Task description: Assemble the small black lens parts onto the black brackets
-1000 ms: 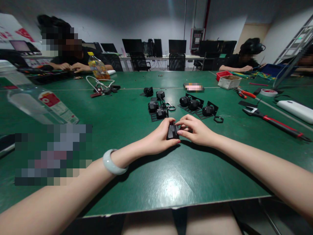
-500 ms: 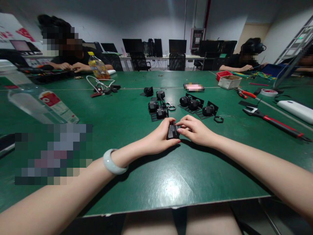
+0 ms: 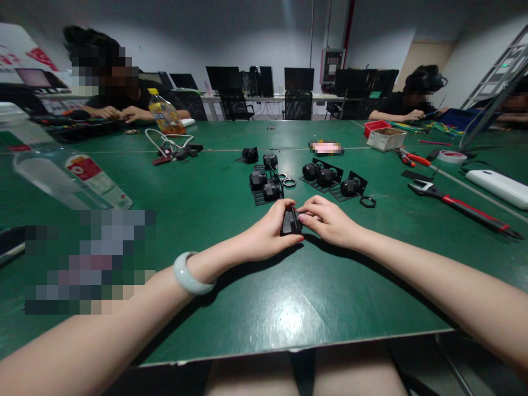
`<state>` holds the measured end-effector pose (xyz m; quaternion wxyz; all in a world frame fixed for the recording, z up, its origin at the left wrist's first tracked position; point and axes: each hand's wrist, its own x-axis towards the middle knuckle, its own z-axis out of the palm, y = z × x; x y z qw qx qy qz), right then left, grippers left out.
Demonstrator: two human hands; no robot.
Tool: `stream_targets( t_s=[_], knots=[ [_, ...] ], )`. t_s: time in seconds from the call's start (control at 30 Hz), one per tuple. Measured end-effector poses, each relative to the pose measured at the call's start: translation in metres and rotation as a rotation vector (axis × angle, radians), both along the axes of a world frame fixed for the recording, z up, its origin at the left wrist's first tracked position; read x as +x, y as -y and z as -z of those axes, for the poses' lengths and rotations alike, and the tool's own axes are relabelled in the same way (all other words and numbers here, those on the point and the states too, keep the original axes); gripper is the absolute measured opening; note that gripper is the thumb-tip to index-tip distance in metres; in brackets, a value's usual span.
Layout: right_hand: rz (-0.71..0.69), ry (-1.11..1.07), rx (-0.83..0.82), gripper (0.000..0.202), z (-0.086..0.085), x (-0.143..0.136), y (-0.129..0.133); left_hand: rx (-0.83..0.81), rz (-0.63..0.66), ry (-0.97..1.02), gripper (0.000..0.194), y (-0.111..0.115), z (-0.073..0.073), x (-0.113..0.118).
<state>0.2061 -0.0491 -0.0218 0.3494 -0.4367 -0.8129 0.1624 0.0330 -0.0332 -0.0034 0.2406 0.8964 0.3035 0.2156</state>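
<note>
My left hand (image 3: 270, 234) is closed around a black cable gland on a bracket (image 3: 290, 223), its thumb at the near side and fingers at the far side. The fingertips of my right hand (image 3: 328, 221) are pinched at the right side of the same piece; what exactly they grip there is partly hidden. Just beyond are several black cable glands on slotted brackets, one group (image 3: 266, 184) at the left and another group (image 3: 325, 173) at the right. Loose hex lock nuts lie by them, one (image 3: 367, 202) at the right and others (image 3: 289, 182) in between.
An adjustable wrench (image 3: 466, 206) with red and black handle lies right, near pliers (image 3: 416, 158), tape (image 3: 452, 156) and a white box (image 3: 386, 138). Large clear bottles (image 3: 74, 170) and a blurred-out item (image 3: 93, 261) are on the left. Co-workers sit across the green table (image 3: 264, 308).
Both hands stay on the same piece in nearly the same place. The right fingers have shifted slightly against its side.
</note>
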Motion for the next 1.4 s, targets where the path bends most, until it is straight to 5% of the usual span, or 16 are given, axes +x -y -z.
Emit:
stream_targets(
  t_s=[0.47,1.4],
  knots=[
    [-0.165,-0.062,-0.009,0.038,-0.0025,0.0023,0.0051,-0.040,0.027,0.046,0.051,0.0018,-0.0017,-0.0001],
    [-0.068,-0.007,0.002,0.027,-0.0015,0.0009,0.0012,-0.028,0.004,0.024,0.053,0.0010,-0.0012,0.0003]
  ],
)
